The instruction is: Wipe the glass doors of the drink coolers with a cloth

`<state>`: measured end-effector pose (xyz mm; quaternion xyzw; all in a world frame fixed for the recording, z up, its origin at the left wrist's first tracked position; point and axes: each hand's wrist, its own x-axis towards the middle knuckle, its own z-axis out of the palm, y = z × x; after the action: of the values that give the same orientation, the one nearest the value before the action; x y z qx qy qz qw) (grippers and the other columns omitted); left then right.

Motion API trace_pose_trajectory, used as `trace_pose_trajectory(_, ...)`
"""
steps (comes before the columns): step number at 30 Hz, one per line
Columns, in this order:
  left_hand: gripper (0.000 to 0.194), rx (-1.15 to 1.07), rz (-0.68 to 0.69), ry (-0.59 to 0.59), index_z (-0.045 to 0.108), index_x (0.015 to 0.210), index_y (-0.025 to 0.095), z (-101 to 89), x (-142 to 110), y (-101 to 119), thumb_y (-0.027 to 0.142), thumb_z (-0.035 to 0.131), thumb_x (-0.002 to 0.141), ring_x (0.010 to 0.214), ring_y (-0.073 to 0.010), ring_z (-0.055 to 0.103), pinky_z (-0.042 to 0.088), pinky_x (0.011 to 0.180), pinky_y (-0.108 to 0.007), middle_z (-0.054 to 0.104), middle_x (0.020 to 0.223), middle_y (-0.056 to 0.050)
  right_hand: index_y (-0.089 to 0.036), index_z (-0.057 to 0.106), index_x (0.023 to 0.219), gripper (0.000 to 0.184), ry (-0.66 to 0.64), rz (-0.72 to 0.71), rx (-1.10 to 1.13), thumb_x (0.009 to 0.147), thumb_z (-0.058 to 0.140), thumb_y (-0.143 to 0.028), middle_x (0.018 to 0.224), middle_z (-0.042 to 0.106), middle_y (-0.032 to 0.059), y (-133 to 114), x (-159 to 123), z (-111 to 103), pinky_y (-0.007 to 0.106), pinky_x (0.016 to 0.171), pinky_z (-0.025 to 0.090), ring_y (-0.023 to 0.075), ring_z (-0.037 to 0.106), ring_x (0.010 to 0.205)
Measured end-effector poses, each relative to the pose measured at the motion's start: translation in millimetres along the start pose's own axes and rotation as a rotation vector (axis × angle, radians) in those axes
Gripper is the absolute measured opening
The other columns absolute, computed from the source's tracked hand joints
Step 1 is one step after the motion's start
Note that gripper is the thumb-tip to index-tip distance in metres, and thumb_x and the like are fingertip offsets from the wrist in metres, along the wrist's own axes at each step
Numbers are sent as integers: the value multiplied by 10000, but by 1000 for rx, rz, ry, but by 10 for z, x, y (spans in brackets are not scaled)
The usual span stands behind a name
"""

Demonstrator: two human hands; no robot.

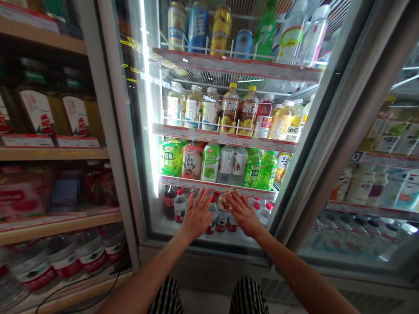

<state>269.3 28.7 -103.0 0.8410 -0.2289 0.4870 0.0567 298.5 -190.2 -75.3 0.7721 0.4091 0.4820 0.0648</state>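
Low on the lit drinks fridge, my left hand (198, 213) is open, with fingers spread and palm toward the glass door (193, 237). It holds nothing; whether it touches the glass I cannot tell. Beside it on the right, my right hand (244, 213) has its fingers over a crumpled brown-and-white cloth (226, 201) at the glass. Part of that cloth is hidden under the fingers. Behind both hands, small bottles with red caps (180, 206) stand on the bottom shelf, partly covered by the hands. Just above is a shelf of green and pink drink bottles (191, 161).
Higher shelves carry tea bottles (229, 109) and drink cans (221, 30). A metal door frame (327, 126) separates this fridge from another on the right. Wooden shelves (55, 153) with bottles stand at left, where a black cable (78, 281) lies low down. My striped-clad knees (247, 296) are below.
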Motion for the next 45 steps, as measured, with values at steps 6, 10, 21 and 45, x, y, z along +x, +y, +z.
trace_pose_trajectory(6, 545, 52, -90, 6, 334, 1331, 101, -24, -131, -210, 280, 454, 830, 1354, -257, 172, 175, 1096, -490, 325, 1411, -158, -199, 532, 1194, 382, 126, 227, -53, 834, 431, -117, 1379, 419, 72, -110, 344, 104, 455, 1096, 236, 215, 181, 1366)
trace_pose_trajectory(10, 538, 79, -104, -2, 329, 1331, 105, -61, -192, -324, 274, 448, 835, 1353, -253, 178, 175, 1095, -484, 322, 1413, -153, -199, 581, 1118, 326, 46, -22, -1, 834, 437, -127, 1349, 463, 35, -309, 386, 257, 422, 1096, 250, 199, 186, 1365)
trace_pose_trajectory(21, 568, 97, -171, 16, 293, 1349, 107, -170, -131, -644, 271, 454, 829, 1353, -261, 172, 191, 1082, -506, 303, 1417, -170, -217, 555, 1155, 346, 43, -32, 17, 838, 442, -135, 1364, 445, 32, -401, 723, 305, 417, 1121, 191, 186, 169, 1369)
trace_pose_trajectory(45, 602, 223, -326, 61, 186, 1393, 160, -581, -480, -1685, 266, 414, 846, 1355, -264, 174, 188, 1071, -534, 241, 1450, -154, -194, 541, 1157, 312, 65, -262, 140, 857, 455, -178, 1362, 445, 47, -1048, 1839, 720, 427, 1075, 282, 210, 281, 1329)
